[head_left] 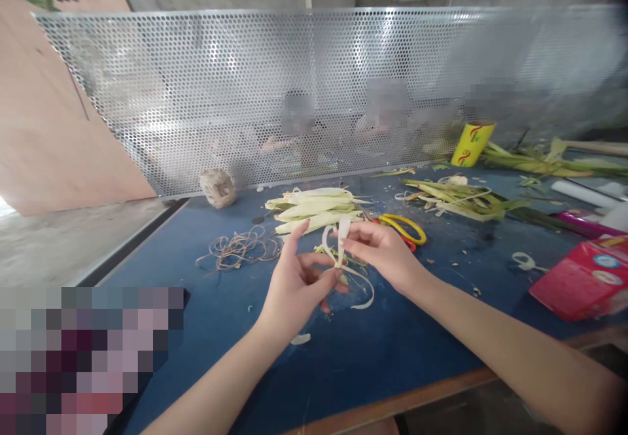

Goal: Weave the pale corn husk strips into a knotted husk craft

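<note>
Over the blue table [373, 356] both my hands work a pale corn-husk strip [341, 242]. My left hand [297, 288] pinches the lower part of the strip, index finger raised. My right hand [380, 248] pinches the upper end, which stands upright between its fingers. Loose ends of the strip curl down towards the table [363, 291]. Just beyond the hands lies a pile of pale husk leaves [314, 209].
Yellow-handled scissors [405, 226] lie right of the husk pile. A tangle of twine [240, 248] and a twine ball [218, 188] sit left. Green husks [461, 199], a yellow roll [471, 144] and a red box [583, 278] are at right. A perforated metal screen [314, 88] backs the table.
</note>
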{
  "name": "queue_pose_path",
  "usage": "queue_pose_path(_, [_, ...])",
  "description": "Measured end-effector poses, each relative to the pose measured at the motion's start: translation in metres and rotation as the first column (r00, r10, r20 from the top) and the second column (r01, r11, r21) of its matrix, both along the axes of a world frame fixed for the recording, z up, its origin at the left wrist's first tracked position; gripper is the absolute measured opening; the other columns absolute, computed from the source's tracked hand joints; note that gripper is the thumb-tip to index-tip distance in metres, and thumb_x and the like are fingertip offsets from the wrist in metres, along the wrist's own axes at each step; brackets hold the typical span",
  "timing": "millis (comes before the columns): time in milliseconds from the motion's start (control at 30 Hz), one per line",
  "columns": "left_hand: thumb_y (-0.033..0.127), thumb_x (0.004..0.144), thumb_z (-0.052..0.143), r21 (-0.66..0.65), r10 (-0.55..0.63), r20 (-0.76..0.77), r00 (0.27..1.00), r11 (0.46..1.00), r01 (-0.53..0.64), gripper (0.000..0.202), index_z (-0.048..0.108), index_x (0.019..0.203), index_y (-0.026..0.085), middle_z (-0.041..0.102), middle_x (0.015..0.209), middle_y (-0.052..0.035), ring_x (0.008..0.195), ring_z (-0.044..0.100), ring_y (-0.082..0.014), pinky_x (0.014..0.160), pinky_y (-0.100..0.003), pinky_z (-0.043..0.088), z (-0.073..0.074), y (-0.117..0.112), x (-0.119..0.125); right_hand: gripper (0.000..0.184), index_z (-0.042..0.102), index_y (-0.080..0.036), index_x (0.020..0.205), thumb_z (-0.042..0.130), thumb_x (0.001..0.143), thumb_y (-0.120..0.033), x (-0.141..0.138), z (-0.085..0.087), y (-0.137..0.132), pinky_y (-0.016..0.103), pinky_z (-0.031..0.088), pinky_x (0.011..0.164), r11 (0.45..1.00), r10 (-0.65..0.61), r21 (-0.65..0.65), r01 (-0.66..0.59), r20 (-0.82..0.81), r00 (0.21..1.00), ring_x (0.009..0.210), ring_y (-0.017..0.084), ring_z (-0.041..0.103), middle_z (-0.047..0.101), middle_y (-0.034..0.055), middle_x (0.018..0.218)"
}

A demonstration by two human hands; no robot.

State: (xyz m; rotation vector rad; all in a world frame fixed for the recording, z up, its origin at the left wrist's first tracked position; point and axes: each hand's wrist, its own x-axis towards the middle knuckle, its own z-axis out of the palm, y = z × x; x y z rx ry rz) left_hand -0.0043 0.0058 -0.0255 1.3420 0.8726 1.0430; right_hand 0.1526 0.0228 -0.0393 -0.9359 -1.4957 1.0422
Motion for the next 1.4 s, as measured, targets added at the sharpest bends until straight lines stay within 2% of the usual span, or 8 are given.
queue_pose_path(233, [0.020, 0.064, 0.069, -0.025, -0.015, 0.069, 0.997, 1.000, 0.016, 0.098, 0.006, 0.138, 0.026, 0.064, 0.087, -0.0053, 0.057, 0.065, -0.0182, 0.033, -0.019, 0.042, -0.003, -0.001, 0.002, 0.013, 0.066, -0.018, 0.077, 0.060, 0.075, -0.029, -0.003, 0.008, -0.009, 0.027, 0.049, 0.059, 0.996, -0.067, 0.067, 0.059, 0.117, 0.991, 0.065, 0.015, 0.062, 0.067, 0.0035, 0.072])
queue_pose_path(400, [0.023, 0.072, 0.061, -0.093, -0.145, 0.225, 0.963, 0.981, 0.170, 0.087, 0.006, 0.139, 0.022, 0.066, 0.087, -0.0081, 0.060, 0.066, -0.0205, 0.037, -0.021, 0.042, 0.002, -0.001, -0.004, 0.011, 0.065, -0.018, 0.073, 0.061, 0.073, -0.028, -0.004, 0.009, -0.012, 0.028, 0.050, 0.059, 0.992, -0.091, 0.095, 0.082, 0.095, 0.991, 0.062, 0.015, 0.062, 0.067, 0.0040, 0.072])
queue_pose_path(533, [0.019, 0.072, 0.063, -0.097, -0.058, 0.198, 0.978, 0.992, 0.078, 0.080, 0.017, 0.137, 0.017, 0.067, 0.071, -0.0022, 0.065, 0.065, -0.0166, 0.055, -0.024, 0.048, 0.004, 0.000, -0.002, 0.011, 0.066, -0.018, 0.072, 0.060, 0.074, -0.027, -0.004, 0.010, -0.014, 0.026, 0.048, 0.052, 0.974, -0.150, 0.188, 0.128, 0.108, 0.983, 0.056, 0.013, 0.059, 0.067, 0.0035, 0.069])
queue_pose_path(633, [0.014, 0.068, 0.067, -0.074, -0.104, 0.198, 0.975, 0.990, 0.120, 0.084, 0.018, 0.137, 0.017, 0.066, 0.066, 0.0012, 0.066, 0.065, -0.0144, 0.069, -0.027, 0.049, 0.002, 0.000, -0.001, 0.010, 0.066, -0.017, 0.070, 0.061, 0.073, -0.025, -0.003, 0.011, -0.017, 0.023, 0.043, 0.046, 0.958, -0.167, 0.257, 0.127, 0.142, 0.976, 0.052, 0.011, 0.055, 0.065, 0.0028, 0.066])
queue_pose_path(967, [0.012, 0.069, 0.066, -0.092, -0.222, 0.195, 0.955, 0.966, 0.243, 0.079, 0.023, 0.136, 0.015, 0.068, 0.071, -0.0022, 0.069, 0.065, -0.0158, 0.072, -0.029, 0.048, 0.008, -0.003, 0.000, 0.021, 0.053, -0.017, 0.054, 0.063, 0.071, -0.026, -0.004, 0.011, -0.015, 0.020, 0.040, 0.044, 0.984, -0.131, 0.115, 0.138, -0.069, 0.989, 0.046, 0.008, 0.051, 0.055, -0.0028, 0.052])
queue_pose_path(1100, [0.014, 0.073, 0.063, -0.094, -0.215, 0.180, 0.960, 0.968, 0.235, 0.074, 0.023, 0.135, 0.013, 0.068, 0.071, -0.0037, 0.068, 0.065, -0.0156, 0.071, -0.029, 0.047, 0.005, -0.002, -0.001, 0.021, 0.053, -0.015, 0.059, 0.062, 0.073, -0.029, -0.001, 0.009, -0.009, 0.018, 0.033, 0.039, 0.999, -0.036, 0.019, 0.037, -0.048, 0.998, 0.041, 0.005, 0.041, 0.049, -0.0048, 0.051])
queue_pose_path(1233, [0.012, 0.066, 0.069, -0.085, -0.194, 0.249, 0.949, 0.972, 0.221, 0.084, 0.023, 0.135, 0.017, 0.068, 0.074, -0.0030, 0.074, 0.065, -0.0176, 0.074, -0.031, 0.047, 0.001, -0.001, -0.003, 0.015, 0.057, -0.016, 0.081, 0.055, 0.079, -0.031, 0.001, 0.010, -0.008, 0.020, 0.042, 0.049, 0.983, 0.166, -0.082, -0.166, -0.007, 0.986, 0.053, 0.007, 0.051, 0.056, -0.0016, 0.066])
queue_pose_path(1400, [0.007, 0.064, 0.069, -0.007, -0.074, 0.243, 0.967, 0.997, 0.078, 0.086, 0.022, 0.135, 0.020, 0.068, 0.078, -0.0009, 0.073, 0.064, -0.0119, 0.072, -0.024, 0.048, 0.003, 0.001, -0.005, 0.031, 0.053, -0.018, 0.102, 0.062, 0.074, -0.029, 0.007, 0.013, -0.013, 0.024, 0.045, 0.062, 0.981, 0.168, 0.052, -0.185, 0.238, 0.957, 0.070, 0.012, 0.055, 0.059, 0.0020, 0.082])
